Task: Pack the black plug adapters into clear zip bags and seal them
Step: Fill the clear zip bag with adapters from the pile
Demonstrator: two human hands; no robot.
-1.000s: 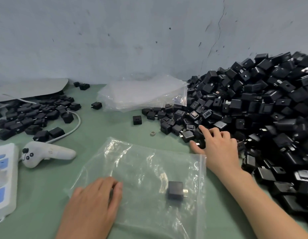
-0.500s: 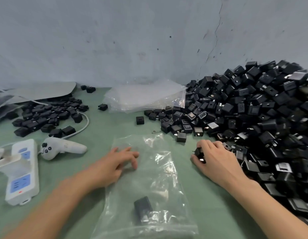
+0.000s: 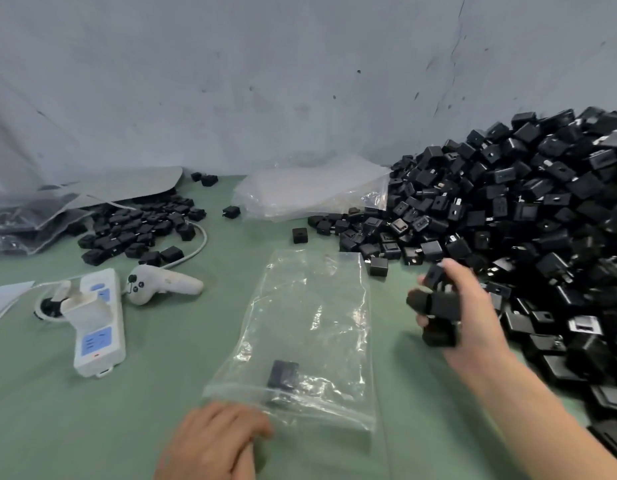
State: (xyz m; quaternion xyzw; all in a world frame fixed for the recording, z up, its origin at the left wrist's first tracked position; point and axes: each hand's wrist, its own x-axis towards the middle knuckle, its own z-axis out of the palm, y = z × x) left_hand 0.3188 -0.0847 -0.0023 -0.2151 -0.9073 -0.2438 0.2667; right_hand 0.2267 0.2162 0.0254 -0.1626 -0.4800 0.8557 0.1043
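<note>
- The right hand is raised off the green surface, its fingers curled round a clutch of black adapters. They are blurred, so their number is unclear.
- Just right of that hand and beyond it lies the big pile of loose adapters, heaped against the wall.
- The left hand is at the bottom edge of the view, its fingertips at the near corner of the clear bag. Whether it pinches the plastic or only touches it cannot be told.
- The bag lies flat between the hands and stretches away from the left hand. The right hand is near its right edge, not touching it.
- One lone adapter sits inside the bag, just beyond the left hand's fingertips.
- Beyond the bag, well away from both hands, is a stack of spare bags.
- Left of the left hand and farther out lie a white power strip and a white controller. A small heap of adapters lies beyond them.
</note>
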